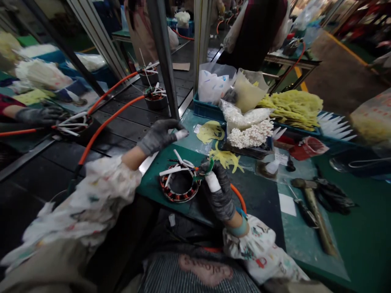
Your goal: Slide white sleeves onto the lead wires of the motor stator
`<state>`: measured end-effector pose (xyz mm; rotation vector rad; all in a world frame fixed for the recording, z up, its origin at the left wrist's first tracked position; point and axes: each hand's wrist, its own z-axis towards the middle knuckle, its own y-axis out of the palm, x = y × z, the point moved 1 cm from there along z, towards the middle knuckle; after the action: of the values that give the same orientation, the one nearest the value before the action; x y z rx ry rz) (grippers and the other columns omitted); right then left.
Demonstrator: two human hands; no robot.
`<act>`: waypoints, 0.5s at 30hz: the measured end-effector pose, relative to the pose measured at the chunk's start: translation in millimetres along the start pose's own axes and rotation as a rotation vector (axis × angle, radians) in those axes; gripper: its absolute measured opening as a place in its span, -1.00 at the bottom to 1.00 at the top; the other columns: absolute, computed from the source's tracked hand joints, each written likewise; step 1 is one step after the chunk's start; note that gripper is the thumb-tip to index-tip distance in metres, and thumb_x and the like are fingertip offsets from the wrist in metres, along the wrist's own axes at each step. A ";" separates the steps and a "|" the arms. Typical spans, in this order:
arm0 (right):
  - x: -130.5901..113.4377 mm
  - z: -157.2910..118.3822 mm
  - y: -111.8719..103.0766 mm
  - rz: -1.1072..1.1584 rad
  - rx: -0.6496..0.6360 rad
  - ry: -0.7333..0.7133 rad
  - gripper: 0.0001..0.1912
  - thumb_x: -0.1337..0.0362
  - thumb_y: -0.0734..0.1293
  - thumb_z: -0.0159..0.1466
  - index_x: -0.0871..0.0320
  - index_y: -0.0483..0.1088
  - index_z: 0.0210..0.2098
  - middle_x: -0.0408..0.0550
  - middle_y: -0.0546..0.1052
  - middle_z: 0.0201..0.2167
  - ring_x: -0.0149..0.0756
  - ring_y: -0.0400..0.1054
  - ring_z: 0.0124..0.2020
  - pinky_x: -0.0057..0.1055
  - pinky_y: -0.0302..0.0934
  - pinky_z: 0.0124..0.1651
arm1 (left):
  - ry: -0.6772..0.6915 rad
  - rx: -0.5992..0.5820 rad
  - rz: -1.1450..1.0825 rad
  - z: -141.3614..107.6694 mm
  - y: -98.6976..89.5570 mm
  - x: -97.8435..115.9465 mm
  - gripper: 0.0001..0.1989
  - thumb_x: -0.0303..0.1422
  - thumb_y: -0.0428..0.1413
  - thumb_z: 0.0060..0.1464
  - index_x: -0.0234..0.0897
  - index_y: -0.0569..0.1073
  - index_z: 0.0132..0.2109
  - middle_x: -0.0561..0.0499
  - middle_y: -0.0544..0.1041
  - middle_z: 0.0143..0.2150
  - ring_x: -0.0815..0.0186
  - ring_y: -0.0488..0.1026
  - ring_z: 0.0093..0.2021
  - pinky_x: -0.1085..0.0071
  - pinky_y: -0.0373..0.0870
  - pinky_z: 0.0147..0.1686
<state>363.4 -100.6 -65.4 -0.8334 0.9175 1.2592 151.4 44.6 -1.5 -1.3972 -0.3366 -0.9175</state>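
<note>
gripping the stator [180, 188], right hand [220, 191] fingers curled; left hand [159, 136] pinched empty; blue bin [207, 110] holds plastic bags [214, 87].

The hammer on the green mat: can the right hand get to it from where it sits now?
Probably yes. The hammer lies in the open on the mat, with only bare mat between it and the right hand. That hand is on the stator, though, and would have to let go.

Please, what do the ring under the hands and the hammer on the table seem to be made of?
The ring looks like dark metal wound with copper-coloured wire: reddish, shiny coils circle it, and white tubes stick out. The hammer seems to have a worn wooden handle, pale brown and matt, and a dull metal head; blur leaves this uncertain.
</note>
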 end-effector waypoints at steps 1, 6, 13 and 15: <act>1.1 1.0 0.3 0.027 0.009 0.019 -0.72 0.01 0.31 0.55 0.01 0.58 -0.01 -0.06 0.73 -0.08 -0.15 0.65 -0.04 -0.11 0.60 0.13 | -0.028 -0.118 0.114 21.7 6.7 -8.3 -0.57 -0.06 0.21 0.26 -0.31 0.68 0.04 -0.09 0.74 -0.04 0.13 0.65 -0.03 0.29 0.56 0.01; 6.0 2.0 0.4 0.005 -0.016 0.043 -0.75 0.04 0.31 0.54 0.00 0.58 -0.01 -0.10 0.73 -0.08 -0.17 0.65 -0.04 -0.15 0.57 0.12 | -0.039 -0.350 0.426 107.6 56.3 -21.8 -0.54 -0.15 0.32 0.14 -0.20 0.70 0.15 -0.05 0.71 0.14 0.14 0.62 0.13 0.40 0.47 0.15; 9.4 -1.4 2.3 0.041 -0.080 0.044 -0.84 0.14 0.31 0.54 -0.05 0.53 0.00 -0.16 0.71 -0.08 -0.21 0.62 -0.03 -0.21 0.53 0.15 | -0.051 -0.435 0.655 144.6 110.5 -17.5 -0.60 -0.10 0.38 0.18 -0.30 0.68 0.01 -0.13 0.68 0.08 0.07 0.59 0.12 0.15 0.48 0.22; 7.8 -0.8 4.3 0.058 -0.106 0.042 -0.84 0.14 0.30 0.54 -0.05 0.52 0.01 -0.15 0.70 -0.07 -0.21 0.61 -0.02 -0.21 0.53 0.15 | -0.047 -0.450 0.687 142.8 116.1 -16.3 -0.61 -0.07 0.33 0.28 -0.31 0.64 0.02 -0.13 0.67 0.07 0.08 0.59 0.12 0.02 0.49 0.23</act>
<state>359.7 -97.6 -72.9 -0.9248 0.9207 1.3546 267.9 173.0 -65.4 -1.7807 0.3321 -0.3940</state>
